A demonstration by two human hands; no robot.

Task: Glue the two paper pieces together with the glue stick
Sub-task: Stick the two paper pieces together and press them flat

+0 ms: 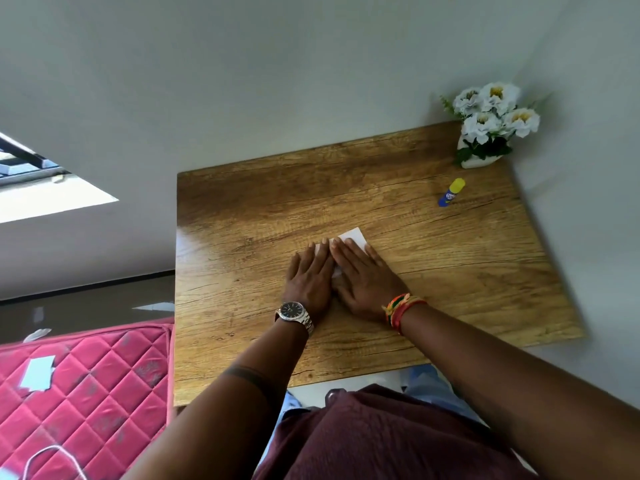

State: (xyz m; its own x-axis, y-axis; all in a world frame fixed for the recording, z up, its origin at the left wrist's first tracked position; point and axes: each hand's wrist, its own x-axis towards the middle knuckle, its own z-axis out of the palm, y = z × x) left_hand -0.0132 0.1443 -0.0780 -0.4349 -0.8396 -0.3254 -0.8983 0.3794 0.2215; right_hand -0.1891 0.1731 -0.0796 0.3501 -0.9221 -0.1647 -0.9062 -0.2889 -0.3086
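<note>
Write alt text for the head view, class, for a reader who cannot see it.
Both flat hands, left hand and right hand, press white paper onto a wooden table. A blue glue stick with a yellow cap lies apart near white flowers in a white pot.

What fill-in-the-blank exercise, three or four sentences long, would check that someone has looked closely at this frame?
1. Both hands, the left hand and the right hand, lie flat on the white ____.
2. The glue stick has a blue body and a ____ cap.
3. The pot of white flowers stands in the table's far ____ corner.
4. The wristwatch is worn on the ____ wrist.

Missing words: paper; yellow; right; left
</note>
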